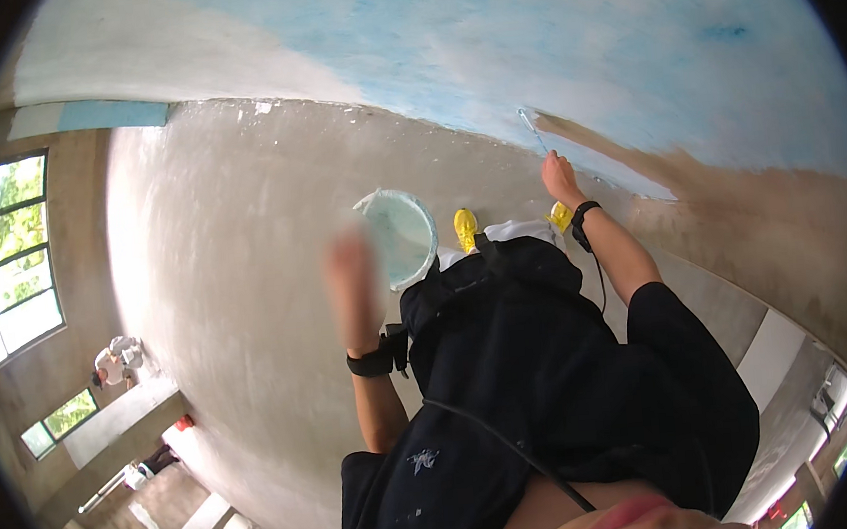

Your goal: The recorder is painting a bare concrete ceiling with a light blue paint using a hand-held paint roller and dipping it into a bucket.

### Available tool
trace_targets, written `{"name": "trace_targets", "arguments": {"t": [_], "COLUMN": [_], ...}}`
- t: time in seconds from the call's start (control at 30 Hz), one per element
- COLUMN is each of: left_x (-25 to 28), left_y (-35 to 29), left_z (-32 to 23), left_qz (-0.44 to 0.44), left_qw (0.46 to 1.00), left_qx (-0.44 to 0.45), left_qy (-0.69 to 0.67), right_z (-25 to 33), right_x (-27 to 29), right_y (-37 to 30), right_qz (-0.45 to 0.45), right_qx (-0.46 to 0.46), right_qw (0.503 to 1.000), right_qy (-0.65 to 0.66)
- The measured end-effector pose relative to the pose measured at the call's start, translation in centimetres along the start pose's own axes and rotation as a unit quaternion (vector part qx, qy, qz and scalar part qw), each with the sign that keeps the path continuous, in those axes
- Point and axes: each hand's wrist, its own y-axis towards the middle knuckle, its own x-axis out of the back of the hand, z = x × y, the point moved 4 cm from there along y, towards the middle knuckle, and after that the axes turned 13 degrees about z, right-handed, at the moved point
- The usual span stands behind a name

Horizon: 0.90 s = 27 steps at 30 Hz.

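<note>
Stretched forward to the right, my right hand (560, 176) grips the handle of what looks like a small paint roller (533, 130). The tool's small pale head meets the foot of the wall (565, 35), beside a bare brown strip (623, 144). The wall's surface is blotched pale blue and white. My left hand (351, 270) is smeared by motion, so its fingers cannot be made out. It is over the floor, at the left side of a round pale bucket (429, 219). Pale blue-green shows inside the bucket, with white smears on its rim.
My yellow shoes (465, 226) stand on the grey floor (230, 210), right of the bucket. A pale and blue panel (108, 114) is at the far left, near a window (14, 247). Other people (121, 360) are far off at lower left. A dark cable (498, 448) crosses my shirt.
</note>
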Motion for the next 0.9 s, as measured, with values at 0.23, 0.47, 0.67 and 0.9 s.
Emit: {"name": "trace_targets", "arguments": {"t": [0.23, 0.47, 0.67, 0.9], "left_x": [-0.2, -1.1, -1.5, -0.8], "left_y": [-0.5, -0.6, -0.2, 0.2], "left_z": [-0.6, -1.4, -1.6, -1.1], "left_qz": [-0.015, 0.003, 0.013, 0.018], "left_qw": [1.0, 1.0, 1.0, 0.999], "left_qx": [0.015, 0.018, 0.013, 0.016], "left_qy": [-0.004, 0.001, 0.003, 0.022], "right_z": [0.2, 1.4, -0.4, -2.9], "right_x": [-1.8, -5.2, -4.4, -2.6], "right_y": [1.3, 0.5, -1.0, -4.7], "right_qz": [0.068, -0.018, -0.026, -0.107], "right_qx": [-0.107, -0.098, -0.191, -0.231], "right_qw": [0.99, 0.982, 0.969, 0.955], "right_qy": [0.066, 0.161, 0.155, 0.151]}}
